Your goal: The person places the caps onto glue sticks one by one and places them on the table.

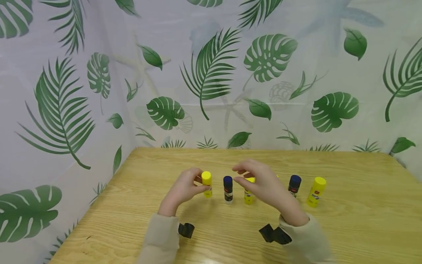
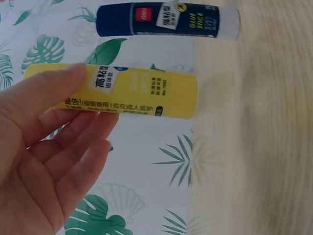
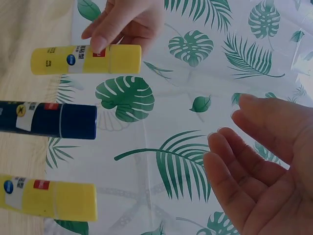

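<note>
My left hand (image 1: pixel 183 187) pinches an upright yellow glue stick (image 1: pixel 206 179) between thumb and fingers, at the left end of a row of glue sticks. In the left wrist view the thumb lies across the label side of this yellow glue stick (image 2: pixel 146 93). Just right of it stands a dark blue glue stick (image 1: pixel 228 189) with a pale base. My right hand (image 1: pixel 263 183) is raised with fingers relaxed and apart, holding nothing. In the head view it partly covers another yellow glue stick (image 1: pixel 248 198) beside the blue one.
Farther right stand a second blue glue stick (image 1: pixel 295 182), partly behind my right wrist, and a yellow glue stick (image 1: pixel 316 192). A sliver of yellow shows behind the right hand. The wooden table (image 1: pixel 138 227) meets a leaf-print curtain (image 1: pixel 224 121) at the back and left.
</note>
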Tool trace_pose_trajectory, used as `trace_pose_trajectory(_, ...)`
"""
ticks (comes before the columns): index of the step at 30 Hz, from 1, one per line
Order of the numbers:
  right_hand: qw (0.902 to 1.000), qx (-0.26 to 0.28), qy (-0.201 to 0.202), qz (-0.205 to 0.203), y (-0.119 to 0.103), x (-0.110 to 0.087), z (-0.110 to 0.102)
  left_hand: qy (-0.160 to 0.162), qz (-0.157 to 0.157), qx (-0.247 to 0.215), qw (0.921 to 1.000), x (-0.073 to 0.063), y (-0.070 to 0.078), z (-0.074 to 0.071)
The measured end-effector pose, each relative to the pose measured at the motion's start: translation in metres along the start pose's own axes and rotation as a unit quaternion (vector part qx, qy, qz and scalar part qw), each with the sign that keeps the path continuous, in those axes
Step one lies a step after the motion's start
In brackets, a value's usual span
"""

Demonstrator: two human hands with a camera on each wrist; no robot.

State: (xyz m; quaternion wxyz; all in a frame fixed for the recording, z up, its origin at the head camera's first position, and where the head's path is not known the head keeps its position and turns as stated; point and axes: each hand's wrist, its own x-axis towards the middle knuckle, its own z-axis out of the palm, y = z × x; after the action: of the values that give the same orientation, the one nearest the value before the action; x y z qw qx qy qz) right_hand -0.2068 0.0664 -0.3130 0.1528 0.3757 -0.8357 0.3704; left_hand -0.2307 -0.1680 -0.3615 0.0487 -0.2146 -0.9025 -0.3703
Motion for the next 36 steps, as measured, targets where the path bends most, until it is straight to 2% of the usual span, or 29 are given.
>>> trace_pose_trajectory(6,0.9997,-0.019,-0.012,0.013,0.008,-0.007,-0.009,-0.012,-0.015,0.015,0.9997,0.000,-0.011,0.003)
trace_pose_trajectory(17,0.9992,-0.034,0.010,0.017,0.012,-0.012,-0.019,-0.046,-0.044,0.038,0.9973,0.001,-0.016,0.007)
trace_pose_trajectory(28,0.9984,-0.038,0.032,0.027,0.011,-0.016,-0.029,-0.049,-0.054,0.050,0.9961,0.001,-0.019,0.008)
trace_pose_trajectory(32,0.9965,-0.049,0.060,0.033,0.011,-0.023,-0.036,-0.027,-0.063,0.074,0.9949,-0.003,-0.010,0.004)
trace_pose_trajectory(34,0.9942,-0.066,0.079,0.030,0.010,-0.028,-0.040,-0.007,-0.062,0.097,0.9933,-0.006,0.003,0.001)
trace_pose_trajectory(36,0.9907,-0.091,0.100,0.019,0.009,-0.032,-0.043,0.016,-0.041,0.125,0.9912,-0.010,0.021,-0.003)
